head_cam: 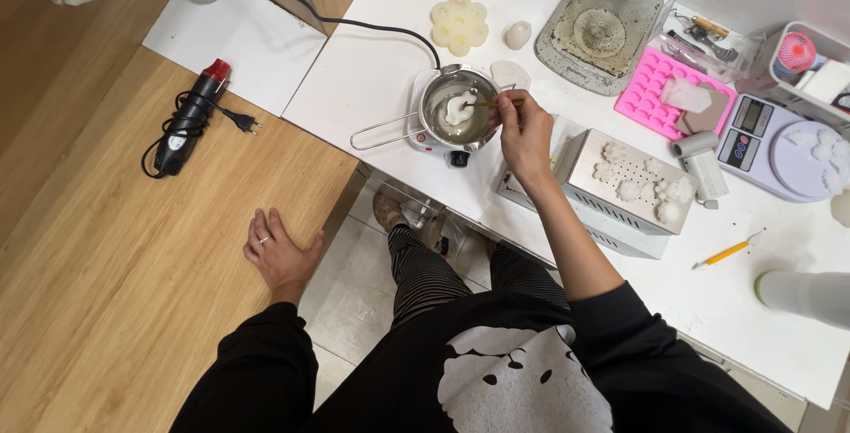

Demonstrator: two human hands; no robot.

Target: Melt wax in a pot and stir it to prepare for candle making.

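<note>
Wooden stick (pixel 482 104) in right hand (pixel 524 136), over steel pot (pixel 458 108)

Single head-worn view, aimed steeply down from above; own torso and legs seen at bottom edge. White worktop (pixel 372 88) and wooden table (pixel 106 247) framed at arm's length. No second view is supplied.

Bright, even indoor light, soft faint shadows, mild glare on the white table (pixel 381 79); sharp throughout, slight wide-angle edge stretch.
</note>
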